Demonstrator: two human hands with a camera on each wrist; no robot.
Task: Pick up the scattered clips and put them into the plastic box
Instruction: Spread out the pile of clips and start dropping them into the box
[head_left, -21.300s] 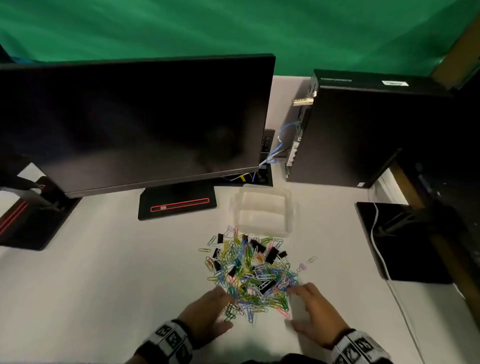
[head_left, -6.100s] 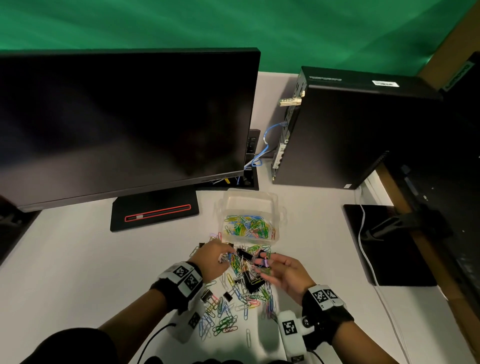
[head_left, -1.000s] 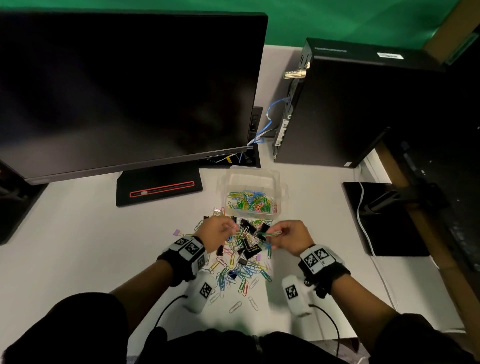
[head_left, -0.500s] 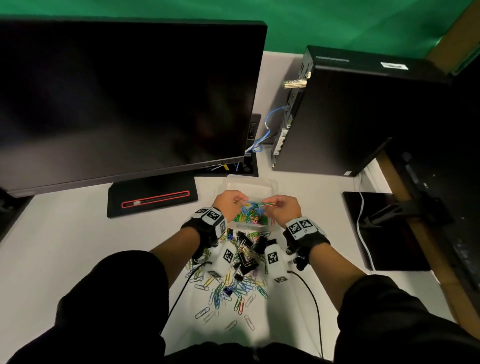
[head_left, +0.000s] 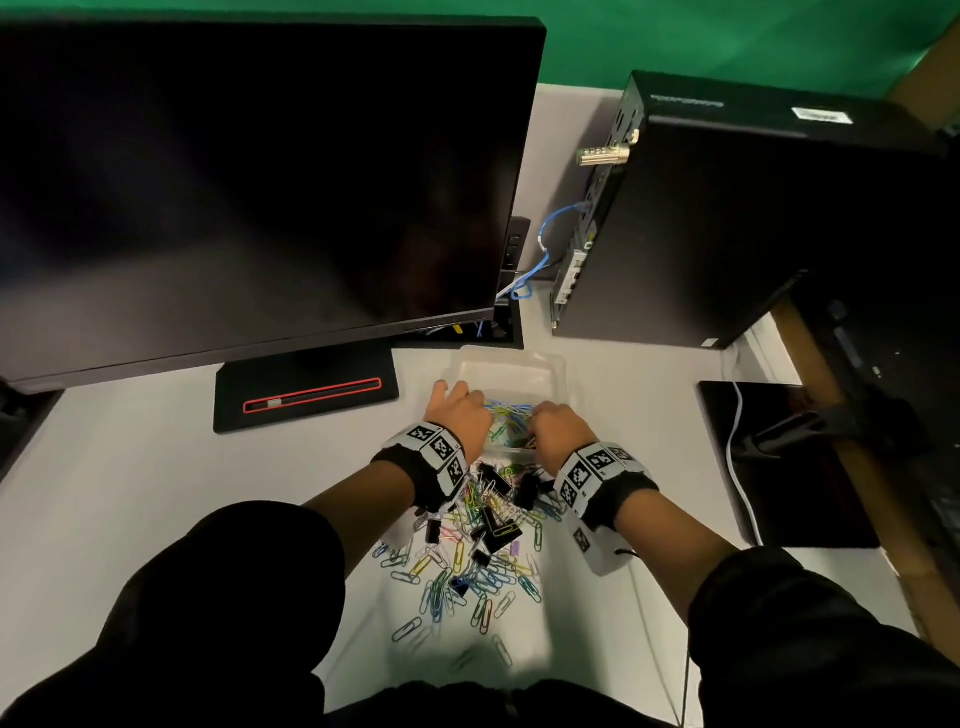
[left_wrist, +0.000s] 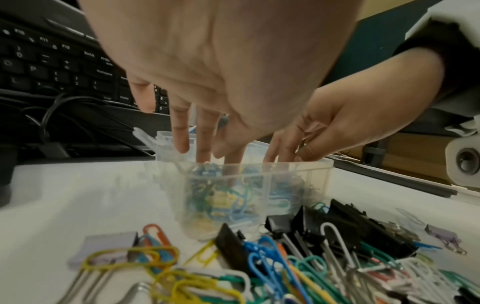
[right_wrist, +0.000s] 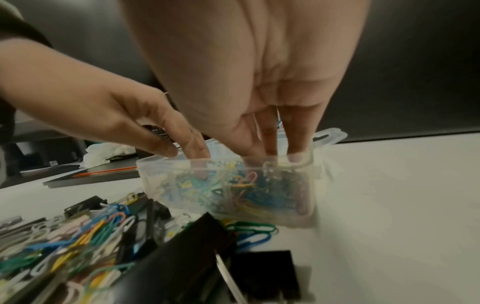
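Note:
A clear plastic box (head_left: 551, 364) stands on the white desk just beyond the pile, with coloured paper clips lying in it (left_wrist: 228, 197) (right_wrist: 241, 191). Both hands are over it. My left hand (head_left: 467, 410) (left_wrist: 207, 152) points its straight fingers down into the box. My right hand (head_left: 545, 422) (right_wrist: 270, 153) does the same beside it, fingertips past the rim. I see no clip held in either hand. The scattered pile of coloured paper clips and black binder clips (head_left: 483, 540) (left_wrist: 285, 257) (right_wrist: 78, 230) lies under my wrists, nearer to me.
A large dark monitor (head_left: 249, 182) on a black base (head_left: 306, 396) stands at the back left, and a black computer tower (head_left: 753, 223) at the back right. A black pad (head_left: 789, 467) with a white cable (head_left: 737, 457) lies at the right. A keyboard (left_wrist: 52, 61) sits behind the box.
Both hands left the pile with clips pinched, moved forward to the box, and now have their fingers straightened down inside it.

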